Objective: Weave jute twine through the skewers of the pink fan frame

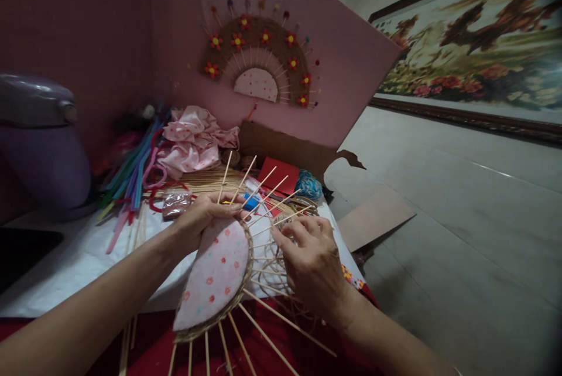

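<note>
The person's left hand [206, 219] and right hand [309, 259] are showing bare skin, with slim fingers [283, 242] and rounded knuckles [322, 228]. The left forearm [100, 301] and the right forearm [386, 330] are appearing bare also, and both are narrowing gently toward the wrists [173, 240].

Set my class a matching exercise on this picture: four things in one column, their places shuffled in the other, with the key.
Things:
1. left hand
2. blue yarn
3. framed picture
4. brown arch with red flowers

Places:
A. just right of the red card
B. against the pink board
C. gripping the nearer patterned half-circle
D. on the pale wall at the right

Pairs: 1-C, 2-A, 3-D, 4-B
</note>
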`<state>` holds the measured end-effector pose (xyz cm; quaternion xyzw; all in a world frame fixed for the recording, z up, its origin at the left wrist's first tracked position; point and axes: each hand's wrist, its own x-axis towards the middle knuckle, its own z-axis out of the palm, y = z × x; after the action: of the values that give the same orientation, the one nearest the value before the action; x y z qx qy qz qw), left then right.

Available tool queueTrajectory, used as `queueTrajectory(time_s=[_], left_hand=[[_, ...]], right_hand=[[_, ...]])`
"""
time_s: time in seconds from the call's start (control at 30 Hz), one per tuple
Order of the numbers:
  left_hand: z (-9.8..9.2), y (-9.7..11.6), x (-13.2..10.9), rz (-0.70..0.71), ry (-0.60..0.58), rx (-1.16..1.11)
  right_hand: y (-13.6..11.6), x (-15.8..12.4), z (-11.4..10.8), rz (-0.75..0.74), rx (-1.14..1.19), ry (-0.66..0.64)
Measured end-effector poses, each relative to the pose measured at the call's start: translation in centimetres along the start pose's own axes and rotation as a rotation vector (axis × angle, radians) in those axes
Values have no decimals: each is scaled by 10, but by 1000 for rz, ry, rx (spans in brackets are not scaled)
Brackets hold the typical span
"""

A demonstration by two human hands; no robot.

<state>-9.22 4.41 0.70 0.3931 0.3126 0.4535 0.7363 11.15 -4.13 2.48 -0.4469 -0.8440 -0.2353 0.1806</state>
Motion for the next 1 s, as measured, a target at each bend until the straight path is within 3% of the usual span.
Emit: queueTrajectory(time_s=[0.33, 0.7, 1.0], left_hand=[[1, 2, -2, -23, -2, -15], [1, 1, 0, -29, 4, -25], [1, 3, -1, -19, 22, -18]], right_hand=[[0, 4, 0, -6, -20, -12], [1, -1, -2, -27, 51, 73], [3, 2, -4, 5, 69, 18]])
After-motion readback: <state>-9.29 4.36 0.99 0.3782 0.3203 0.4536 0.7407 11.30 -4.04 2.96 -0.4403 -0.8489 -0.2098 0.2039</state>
